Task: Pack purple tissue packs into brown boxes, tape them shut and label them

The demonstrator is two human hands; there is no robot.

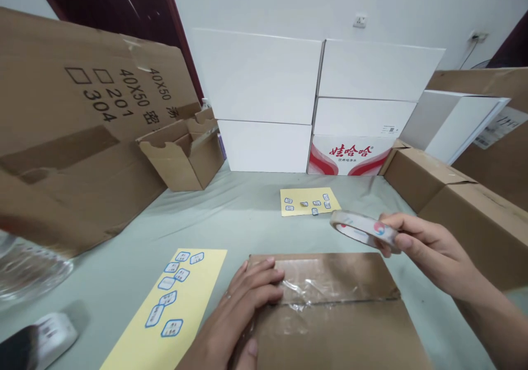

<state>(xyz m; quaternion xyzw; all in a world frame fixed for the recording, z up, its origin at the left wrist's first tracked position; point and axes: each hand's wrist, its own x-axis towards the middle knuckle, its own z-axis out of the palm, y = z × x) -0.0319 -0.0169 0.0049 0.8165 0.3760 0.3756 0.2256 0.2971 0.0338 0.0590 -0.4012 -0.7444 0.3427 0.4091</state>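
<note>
While the left hand lies open on a cardboard box, the right hand grips a tape roll.

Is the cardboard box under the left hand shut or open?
Shut: the flaps of the cardboard box meet along a straight seam, and clear tape lies across that seam beside the left hand.

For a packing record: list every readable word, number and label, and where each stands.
"40X50", "201", "304": upside down on the cardboard sheet
"娃哈哈", "饮用纯净水": on the white carton
Blue-edged stickers on yellow sheet: too small to read
White label at right: too blurred
Tape roll in right hand: logo, nothing readable
</note>
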